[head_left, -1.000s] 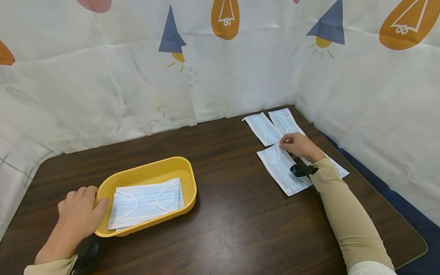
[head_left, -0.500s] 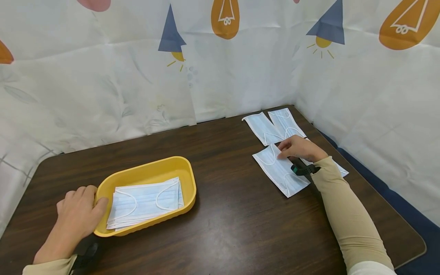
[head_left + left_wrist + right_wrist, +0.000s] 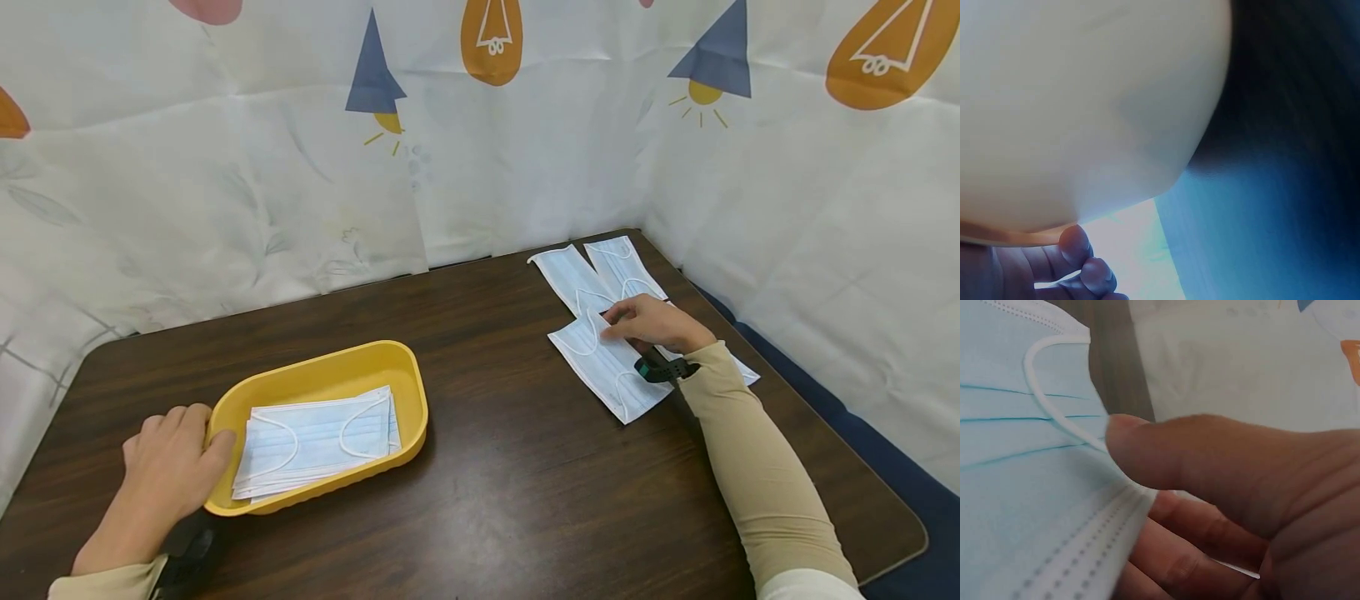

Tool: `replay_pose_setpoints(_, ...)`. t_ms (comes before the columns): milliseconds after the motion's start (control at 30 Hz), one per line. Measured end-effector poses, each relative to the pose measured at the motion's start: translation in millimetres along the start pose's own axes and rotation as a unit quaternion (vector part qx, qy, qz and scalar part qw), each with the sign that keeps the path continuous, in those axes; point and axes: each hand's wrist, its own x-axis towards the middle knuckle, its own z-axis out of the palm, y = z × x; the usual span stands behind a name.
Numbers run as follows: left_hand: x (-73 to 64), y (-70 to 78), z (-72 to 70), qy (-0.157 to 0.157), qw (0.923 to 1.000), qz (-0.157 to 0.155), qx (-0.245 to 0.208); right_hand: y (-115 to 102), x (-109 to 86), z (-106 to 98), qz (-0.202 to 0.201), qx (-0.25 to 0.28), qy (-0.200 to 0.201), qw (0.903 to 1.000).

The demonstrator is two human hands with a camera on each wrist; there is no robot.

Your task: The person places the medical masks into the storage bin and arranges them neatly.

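Observation:
My left hand (image 3: 168,467) grips the left end of a yellow plastic tray (image 3: 322,375), thumb over the rim. In the left wrist view its fingers (image 3: 1075,247) curl against the tray's outer side. A small stack of pale blue face masks (image 3: 322,442) with white ear loops lies inside the tray. Over at the right, my right hand (image 3: 660,325) pinches the edge of another face mask (image 3: 600,371). The right wrist view has the thumb (image 3: 1147,447) on top of that mask's edge and ear loop, with the other fingers beneath it.
Two more face masks, one at left (image 3: 567,277) and one at right (image 3: 626,262), lie near the far right corner of the dark wooden table (image 3: 480,500). Part of another mask (image 3: 746,371) shows behind the right wrist. Patterned white fabric (image 3: 480,167) hangs behind.
My right hand has drawn the pinched mask slightly left, lifting it a little and baring more of the masks behind. The left hand and tray have stayed almost still.

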Motion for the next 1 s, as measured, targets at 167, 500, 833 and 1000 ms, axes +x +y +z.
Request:
replay_pose_setpoints(167, -0.5, -0.3, 0.8, 0.000, 1.0000, 0.001, -0.001, -1.0, -2.1, -2.3, -0.009, 0.015, -0.017, 0.9997)
replay_pose_setpoints(500, -0.2, -0.5, 0.4, -0.003, 1.0000, 0.000, -0.005, 1.5, -1.9, -2.7, -0.036, 0.014, -0.020, 0.9991)
replay_pose_setpoints(833, 0.6, -1.3, -1.1, -0.010, 0.9999, 0.000, -0.003, -1.9, -4.0, -2.5, -0.035, 0.021, -0.028, 0.9988)
replay_pose_setpoints(1000, 1.5, -2.0, -0.9, -0.006, 1.0000, 0.005, -0.003, -2.3, -4.2, -2.1, -0.053, 0.021, -0.021, 0.9981)
